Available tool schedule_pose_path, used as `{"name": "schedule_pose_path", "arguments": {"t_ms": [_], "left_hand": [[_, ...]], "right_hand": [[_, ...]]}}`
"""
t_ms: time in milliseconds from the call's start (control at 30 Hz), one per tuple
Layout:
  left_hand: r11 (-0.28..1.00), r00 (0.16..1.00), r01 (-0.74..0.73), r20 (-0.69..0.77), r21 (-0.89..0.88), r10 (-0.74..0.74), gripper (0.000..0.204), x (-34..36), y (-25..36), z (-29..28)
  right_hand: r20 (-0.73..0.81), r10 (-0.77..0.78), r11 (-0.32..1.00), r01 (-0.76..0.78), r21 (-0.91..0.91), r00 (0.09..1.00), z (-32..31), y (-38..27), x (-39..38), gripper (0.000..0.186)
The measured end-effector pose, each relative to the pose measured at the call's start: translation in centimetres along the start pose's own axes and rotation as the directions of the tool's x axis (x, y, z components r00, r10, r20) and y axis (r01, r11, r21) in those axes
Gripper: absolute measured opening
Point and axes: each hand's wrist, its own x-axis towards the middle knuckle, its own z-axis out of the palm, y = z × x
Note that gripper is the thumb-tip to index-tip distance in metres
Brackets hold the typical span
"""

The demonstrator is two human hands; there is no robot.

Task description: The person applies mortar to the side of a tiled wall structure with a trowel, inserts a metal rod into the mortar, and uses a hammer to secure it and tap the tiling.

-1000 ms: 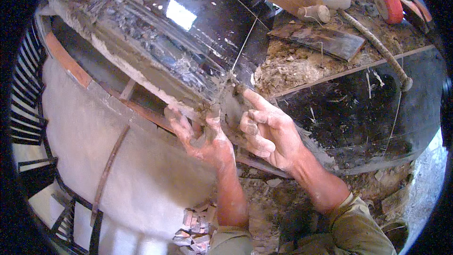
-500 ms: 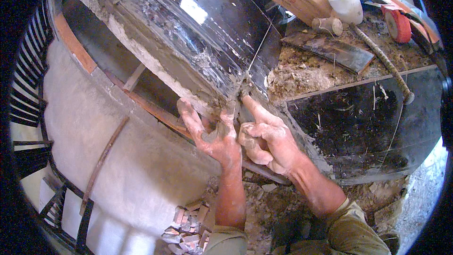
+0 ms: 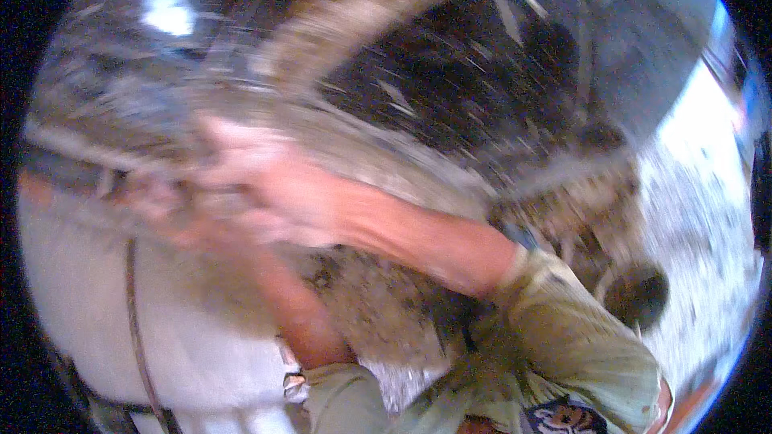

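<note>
Motion blurs most of the view. My right hand reaches left across the middle, at the mortar-smeared edge of a dark, shiny slab. Close beside it, lower and farther left, lies my left hand, partly overlapped by the right hand and forearm. The fingers of both are too smeared to show their shape, and nothing held can be made out. Wet-looking grey mortar runs beyond the right forearm, along the border of a second black panel.
A pale curved wall fills the lower left, with a thin brown rod against it. Rubble and dirt lie below my forearms. Bright, pale ground shows at the right. A blurred tan strip crosses the upper middle.
The view has swung to the right, so the hands and slab now appear farther left. Earlier, my right index finger pressed into the mortar joint and my left fingers were spread beside it.
</note>
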Motion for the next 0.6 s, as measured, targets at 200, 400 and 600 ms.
{"name": "schedule_pose_path", "arguments": {"t_ms": [200,400,600], "left_hand": [[0.999,1.0,-0.01,0.009,0.034,0.01,0.069,2.6,0.8,-0.7],[0.997,1.0,0.002,0.008,0.079,-0.002,0.071,2.8,-1.0,-1.2],[0.996,1.0,-0.001,0.01,0.086,0.0,0.073,3.5,-0.4,-1.0]], "right_hand": [[0.205,-0.167,0.981,0.141,0.133,0.964,2.9,-0.4,-0.2,0.025],[0.285,-0.207,0.922,0.09,0.376,0.936,1.7,0.9,0.8,0.023],[0.34,-0.247,0.841,0.026,0.541,0.907,1.3,1.6,1.2,0.022]]}}
